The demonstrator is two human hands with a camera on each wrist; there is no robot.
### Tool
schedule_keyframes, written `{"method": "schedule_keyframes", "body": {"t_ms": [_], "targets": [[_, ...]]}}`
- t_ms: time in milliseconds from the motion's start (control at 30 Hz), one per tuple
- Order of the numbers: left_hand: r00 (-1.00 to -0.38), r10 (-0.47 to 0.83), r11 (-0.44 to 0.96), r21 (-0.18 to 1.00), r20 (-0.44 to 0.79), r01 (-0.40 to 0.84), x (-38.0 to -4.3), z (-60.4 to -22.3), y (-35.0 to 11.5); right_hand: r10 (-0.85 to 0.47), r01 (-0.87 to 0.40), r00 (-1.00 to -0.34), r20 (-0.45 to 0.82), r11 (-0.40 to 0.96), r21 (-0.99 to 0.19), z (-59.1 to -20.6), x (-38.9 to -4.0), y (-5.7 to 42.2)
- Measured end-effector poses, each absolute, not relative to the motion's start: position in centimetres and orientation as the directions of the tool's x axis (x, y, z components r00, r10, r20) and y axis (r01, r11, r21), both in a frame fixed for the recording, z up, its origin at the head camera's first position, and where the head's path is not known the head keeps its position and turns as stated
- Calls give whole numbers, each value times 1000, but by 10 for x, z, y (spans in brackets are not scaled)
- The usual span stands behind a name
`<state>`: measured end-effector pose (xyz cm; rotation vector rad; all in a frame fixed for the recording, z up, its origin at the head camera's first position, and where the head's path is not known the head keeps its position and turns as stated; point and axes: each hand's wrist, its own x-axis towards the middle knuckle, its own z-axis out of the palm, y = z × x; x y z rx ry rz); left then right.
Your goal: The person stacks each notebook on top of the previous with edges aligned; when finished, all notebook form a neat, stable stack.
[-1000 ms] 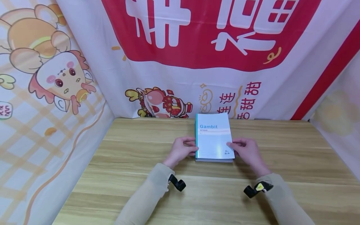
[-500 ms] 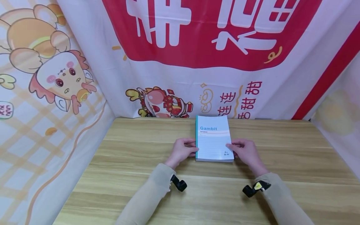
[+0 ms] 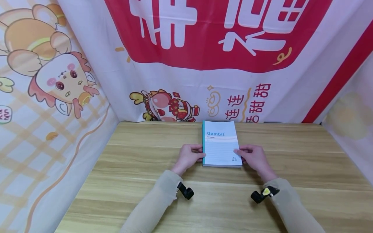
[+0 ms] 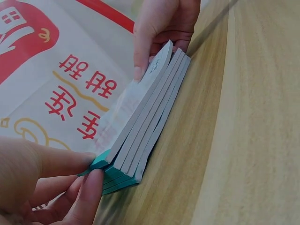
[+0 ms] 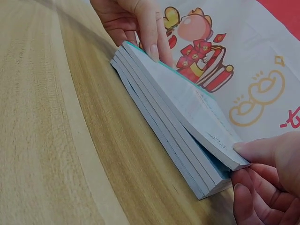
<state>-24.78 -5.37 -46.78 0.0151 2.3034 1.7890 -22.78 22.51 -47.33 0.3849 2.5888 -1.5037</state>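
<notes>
A white notebook [image 3: 221, 142] with a teal spine and "Gambit" on its cover is on top of a stack of several similar notebooks [image 5: 164, 136]. My left hand [image 3: 189, 157] pinches the top notebook at its teal spine, near the front corner. On the opposite side, my right hand [image 3: 254, 158] pinches its front right corner between thumb and fingers. In the right wrist view that corner stands slightly raised, with a narrow gap above the notebook below. The stack's page edges face me, and its lower notebooks are mostly hidden in the head view.
The stack stands on a wood-grain table [image 3: 145, 161], near its back edge. Behind it hangs a white cloth [image 3: 180, 77] with red print and cartoon figures. Another printed cloth [image 3: 73, 136] borders the table on the left. Both wrists wear small black cameras.
The far end of the top notebook has come down and slightly toward me, so it lies closer to the stack. Both hands keep their hold and have barely moved.
</notes>
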Motion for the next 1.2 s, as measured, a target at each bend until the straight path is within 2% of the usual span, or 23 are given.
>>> {"method": "schedule_keyframes", "body": {"t_ms": [667, 1200], "targets": [[-979, 105, 265, 954, -174, -141, -246, -471, -53, 157, 281, -960, -234, 469, -837, -474, -226, 224], [-983, 119, 284, 953, -143, -104, -246, -478, -54, 155, 272, -962, -224, 508, -817, -473, -229, 224]]}}
